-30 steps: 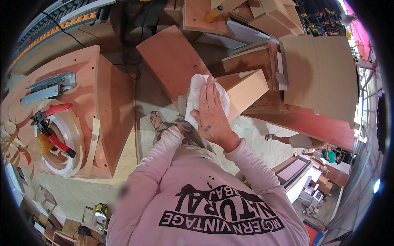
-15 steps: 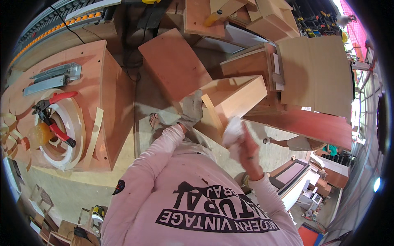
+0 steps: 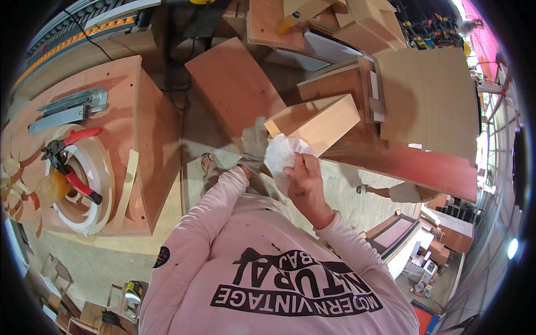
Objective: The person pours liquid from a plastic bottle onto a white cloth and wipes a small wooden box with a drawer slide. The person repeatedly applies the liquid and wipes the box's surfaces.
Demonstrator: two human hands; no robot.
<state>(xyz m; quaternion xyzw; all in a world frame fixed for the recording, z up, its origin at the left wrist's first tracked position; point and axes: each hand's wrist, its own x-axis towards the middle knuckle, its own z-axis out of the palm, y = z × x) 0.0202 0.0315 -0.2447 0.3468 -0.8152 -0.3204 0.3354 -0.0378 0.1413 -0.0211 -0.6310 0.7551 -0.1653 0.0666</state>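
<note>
A pale wooden drawer box (image 3: 329,125) stands tilted in front of me, its hollow side turned up and away. My left hand (image 3: 255,144), in a grey glove, grips its near left edge; the fingertips are partly hidden. My bare right hand (image 3: 306,181) holds a crumpled white cloth (image 3: 283,154) against the near end panel. The cloth covers most of that panel. Just beyond the left hand lies a reddish-brown wooden panel or box (image 3: 234,89).
At left, a plywood cabinet (image 3: 159,151) carries metal drawer slides (image 3: 70,110), red-handled pliers (image 3: 72,162) and a roll of edge banding (image 3: 106,190). A cardboard sheet (image 3: 427,100) and a long reddish board (image 3: 430,170) lie at right. Another person's leg (image 3: 379,191) shows below the board.
My right hand and the white cloth have moved left and up along the drawer's near panel. The gloved left hand has shifted only slightly, still on the box.
</note>
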